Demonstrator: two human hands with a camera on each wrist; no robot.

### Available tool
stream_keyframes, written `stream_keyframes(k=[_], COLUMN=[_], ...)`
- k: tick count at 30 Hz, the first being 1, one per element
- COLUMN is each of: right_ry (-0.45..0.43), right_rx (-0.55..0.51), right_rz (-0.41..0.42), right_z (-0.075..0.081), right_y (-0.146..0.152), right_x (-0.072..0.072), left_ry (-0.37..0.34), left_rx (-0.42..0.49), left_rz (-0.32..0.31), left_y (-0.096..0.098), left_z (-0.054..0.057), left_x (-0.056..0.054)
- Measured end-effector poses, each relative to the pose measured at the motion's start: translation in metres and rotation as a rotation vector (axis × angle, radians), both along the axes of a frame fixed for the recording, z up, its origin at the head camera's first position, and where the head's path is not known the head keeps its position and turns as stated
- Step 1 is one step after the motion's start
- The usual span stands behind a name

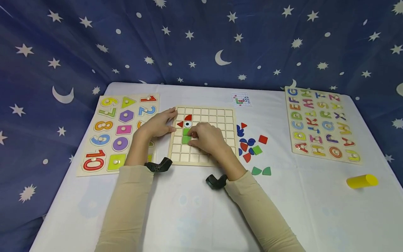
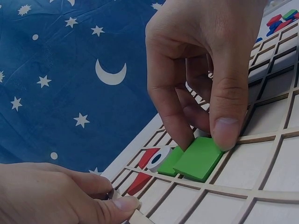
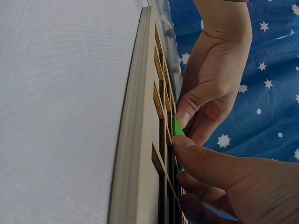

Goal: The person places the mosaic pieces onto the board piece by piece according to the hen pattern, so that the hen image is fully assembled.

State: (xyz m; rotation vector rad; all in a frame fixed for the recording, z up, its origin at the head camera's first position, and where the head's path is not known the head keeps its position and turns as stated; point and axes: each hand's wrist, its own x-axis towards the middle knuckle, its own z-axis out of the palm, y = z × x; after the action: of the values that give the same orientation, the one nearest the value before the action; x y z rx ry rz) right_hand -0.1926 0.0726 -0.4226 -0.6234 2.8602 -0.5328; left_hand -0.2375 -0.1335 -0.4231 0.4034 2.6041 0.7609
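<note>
A wooden grid board (image 1: 176,157) lies on the white table. My left hand (image 1: 157,123) grips its left edge, thumb on top in the left wrist view. Between thumb and fingers of my right hand (image 1: 206,137) is a green square tile (image 2: 200,158), tilted over a cell. Right behind it, another green square (image 2: 171,161) sits in the grid. Further up the board are a white tile with a black dot (image 1: 188,124), a red triangle (image 1: 180,124) and a red quarter-round piece (image 1: 188,117).
Loose blue, red and green pieces (image 1: 263,139) lie right of the board, below a small picture card (image 1: 241,99). A number puzzle (image 1: 82,154) stands left, a letter puzzle (image 1: 306,159) right. A yellow cylinder (image 1: 362,181) lies front right.
</note>
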Motion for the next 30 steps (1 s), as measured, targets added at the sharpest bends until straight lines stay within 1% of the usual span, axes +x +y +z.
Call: stream_keyframes(k=[8,15,23,26,30], right_ry=[0.021,0.029,0.026,0.020,0.019], right_rx=[0.013,0.013,0.006,-0.013,-0.058], right_rz=[0.003,0.007,-0.009,-0.018,-0.023], right_z=[0.000,0.000,0.003,0.008,0.025], right_y=[0.000,0.000,0.002,0.005,0.013], right_x=[0.000,0.000,0.001,0.001,0.001], left_ry=[-0.002,-0.009,-0.006,-0.006,-0.017], left_rx=[0.015,0.010,-0.001,-0.003,0.000], left_rz=[0.006,0.011,0.003,0.000,0.010], left_y=[0.000,0.000,0.003,0.003,0.003], left_z=[0.001,0.001,0.004,0.004,0.004], left_x=[0.001,0.001,0.000,0.000,0.002])
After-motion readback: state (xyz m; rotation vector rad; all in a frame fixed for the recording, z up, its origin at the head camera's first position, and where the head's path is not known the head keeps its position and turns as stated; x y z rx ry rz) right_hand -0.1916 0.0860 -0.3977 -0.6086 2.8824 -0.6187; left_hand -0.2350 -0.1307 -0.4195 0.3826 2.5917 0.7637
